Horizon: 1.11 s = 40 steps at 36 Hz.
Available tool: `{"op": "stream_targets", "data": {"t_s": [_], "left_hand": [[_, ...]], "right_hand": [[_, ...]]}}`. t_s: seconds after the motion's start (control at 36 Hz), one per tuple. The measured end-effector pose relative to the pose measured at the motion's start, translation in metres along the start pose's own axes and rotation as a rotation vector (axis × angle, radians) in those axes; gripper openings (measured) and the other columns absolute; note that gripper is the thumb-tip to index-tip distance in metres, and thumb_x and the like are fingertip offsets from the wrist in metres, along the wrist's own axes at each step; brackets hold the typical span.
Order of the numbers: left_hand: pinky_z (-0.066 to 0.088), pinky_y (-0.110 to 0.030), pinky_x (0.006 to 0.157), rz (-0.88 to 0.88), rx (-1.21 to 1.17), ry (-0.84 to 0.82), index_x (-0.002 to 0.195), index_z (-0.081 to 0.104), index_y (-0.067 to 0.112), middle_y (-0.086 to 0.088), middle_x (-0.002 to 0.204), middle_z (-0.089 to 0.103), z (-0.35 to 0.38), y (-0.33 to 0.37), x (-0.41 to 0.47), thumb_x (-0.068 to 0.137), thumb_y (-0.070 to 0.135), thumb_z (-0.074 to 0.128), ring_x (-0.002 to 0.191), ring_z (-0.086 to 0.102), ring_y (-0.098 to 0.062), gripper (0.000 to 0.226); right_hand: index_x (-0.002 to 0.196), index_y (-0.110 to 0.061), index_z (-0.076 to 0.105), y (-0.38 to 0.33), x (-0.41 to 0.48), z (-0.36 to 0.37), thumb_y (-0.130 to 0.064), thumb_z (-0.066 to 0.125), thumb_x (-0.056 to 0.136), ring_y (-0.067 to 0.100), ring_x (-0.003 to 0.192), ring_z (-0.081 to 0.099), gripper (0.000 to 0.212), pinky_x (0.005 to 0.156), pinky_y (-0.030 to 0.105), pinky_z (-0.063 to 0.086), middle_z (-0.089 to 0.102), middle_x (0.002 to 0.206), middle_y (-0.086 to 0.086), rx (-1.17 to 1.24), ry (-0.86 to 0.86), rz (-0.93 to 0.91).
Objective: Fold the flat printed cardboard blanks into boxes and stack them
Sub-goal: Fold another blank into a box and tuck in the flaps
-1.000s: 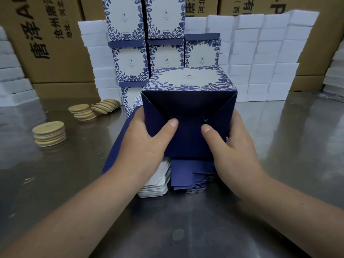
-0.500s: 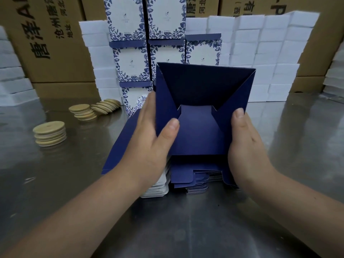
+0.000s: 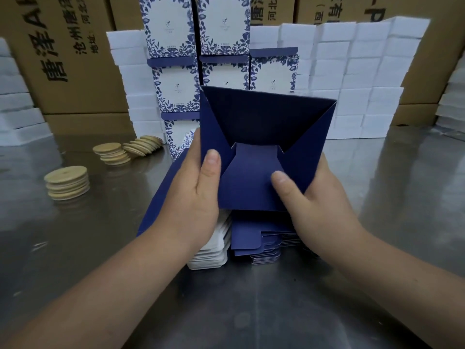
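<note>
Steel table (image 3: 75, 248) — brown cartons (image 3: 75, 71) behind stacked boxes (image 3: 171, 84)

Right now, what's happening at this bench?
A person grips a half-folded dark blue box in both hands, left hand and right hand, thumbs on its folded end flaps. It is held above a pile of flat blanks on the metal table. Finished printed boxes stand stacked behind.

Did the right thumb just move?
Yes. The right hand slid its thumb left and down, from the right edge of the box onto its bottom flap, judged against the blanks pile.
</note>
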<state>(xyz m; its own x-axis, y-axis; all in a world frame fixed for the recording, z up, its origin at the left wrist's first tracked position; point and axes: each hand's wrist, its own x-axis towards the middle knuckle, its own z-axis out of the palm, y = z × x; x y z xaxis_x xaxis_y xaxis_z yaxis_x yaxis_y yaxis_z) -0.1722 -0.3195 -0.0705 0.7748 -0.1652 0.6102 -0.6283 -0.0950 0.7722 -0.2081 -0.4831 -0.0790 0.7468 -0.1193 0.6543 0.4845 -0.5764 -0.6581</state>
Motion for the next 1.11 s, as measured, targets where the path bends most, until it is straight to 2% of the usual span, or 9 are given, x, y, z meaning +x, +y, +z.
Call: {"op": "stream_targets", "data": {"t_s": [0.14,0.25,0.31,0.36,0.44,0.64,0.81,0.94,1.11], "left_hand": [[0.029,0.008,0.076,-0.083,0.018,0.054,0.087,0.052,0.044,0.053,0.085,0.052,-0.001,0.002,-0.001,0.086,0.058,0.025,0.091,0.043,0.033,0.031],[0.025,-0.013,0.107,-0.128,-0.195,0.107,0.123,0.043,0.040,0.049,0.098,0.050,0.002,0.003,0.001,0.082,0.063,0.029,0.094,0.049,0.027,0.049],[0.034,-0.003,0.095,-0.140,-0.309,0.069,0.123,0.059,0.028,0.030,0.107,0.054,0.003,0.011,0.001,0.093,0.054,0.022,0.088,0.061,0.006,0.053],[0.050,-0.020,0.083,-0.174,-0.461,-0.015,0.094,0.073,0.037,0.016,0.103,0.065,0.001,0.014,0.002,0.094,0.055,0.016,0.091,0.065,-0.007,0.060],[0.040,-0.037,0.084,-0.267,-0.644,0.035,0.083,0.070,0.029,-0.002,0.099,0.055,-0.005,0.017,0.006,0.082,0.064,0.026,0.095,0.051,-0.020,0.056],[0.055,-0.023,0.067,-0.230,-0.761,0.017,0.080,0.076,0.032,0.012,0.093,0.073,-0.003,0.023,0.007,0.067,0.055,0.045,0.089,0.068,-0.005,0.041],[0.053,-0.034,0.085,-0.240,-0.754,-0.018,0.109,0.062,0.030,0.007,0.109,0.070,-0.004,0.022,0.008,0.073,0.062,0.042,0.104,0.064,-0.012,0.053],[0.051,-0.034,0.084,-0.278,-0.734,-0.077,0.087,0.075,0.031,0.007,0.102,0.071,-0.004,0.024,0.007,0.078,0.057,0.041,0.101,0.064,-0.012,0.044],[0.019,-0.042,0.084,-0.336,-0.718,-0.101,0.070,0.073,0.030,0.000,0.088,0.042,0.001,0.028,0.002,0.070,0.051,0.060,0.101,0.023,-0.021,0.025]], "right_hand": [[0.143,-0.042,0.018,-0.002,0.002,-0.003,-0.069,0.041,0.064,-0.008,0.108,0.045,0.086,0.081,0.018,0.039,0.043,0.135,-0.028,-0.135,-0.014,-0.018],[0.144,-0.038,0.021,-0.001,0.002,-0.007,-0.068,0.034,0.070,-0.004,0.113,0.044,0.082,0.084,0.025,0.038,0.043,0.140,-0.021,-0.147,-0.006,-0.039],[0.146,-0.031,0.024,0.000,0.002,-0.009,-0.065,0.028,0.077,-0.001,0.113,0.045,0.077,0.082,0.026,0.037,0.044,0.141,-0.015,-0.151,-0.006,-0.068],[0.147,-0.028,0.025,0.002,0.003,-0.010,-0.062,0.022,0.081,0.001,0.111,0.045,0.073,0.078,0.024,0.033,0.045,0.141,-0.012,-0.184,-0.002,-0.092],[0.144,-0.029,0.028,0.004,0.006,-0.012,-0.058,0.022,0.082,0.003,0.103,0.045,0.068,0.069,0.019,0.027,0.049,0.135,-0.012,-0.242,0.002,-0.101],[0.140,-0.032,0.034,0.005,0.009,-0.011,-0.056,0.026,0.079,0.001,0.105,0.045,0.065,0.067,0.017,0.032,0.050,0.124,-0.021,-0.235,-0.045,-0.084],[0.134,-0.041,0.032,0.002,0.008,-0.010,-0.051,0.031,0.082,-0.001,0.099,0.048,0.053,0.071,0.001,0.031,0.049,0.111,-0.030,-0.209,-0.001,-0.042],[0.111,-0.070,0.028,-0.004,0.008,-0.008,-0.060,0.055,0.060,-0.025,0.096,0.047,0.059,0.070,0.011,0.039,0.049,0.103,-0.049,-0.108,0.014,-0.026],[0.098,-0.070,0.042,0.000,0.008,-0.008,-0.036,0.069,0.067,-0.025,0.093,0.051,0.053,0.067,-0.004,0.036,0.055,0.098,-0.047,0.068,0.109,-0.014]]}}
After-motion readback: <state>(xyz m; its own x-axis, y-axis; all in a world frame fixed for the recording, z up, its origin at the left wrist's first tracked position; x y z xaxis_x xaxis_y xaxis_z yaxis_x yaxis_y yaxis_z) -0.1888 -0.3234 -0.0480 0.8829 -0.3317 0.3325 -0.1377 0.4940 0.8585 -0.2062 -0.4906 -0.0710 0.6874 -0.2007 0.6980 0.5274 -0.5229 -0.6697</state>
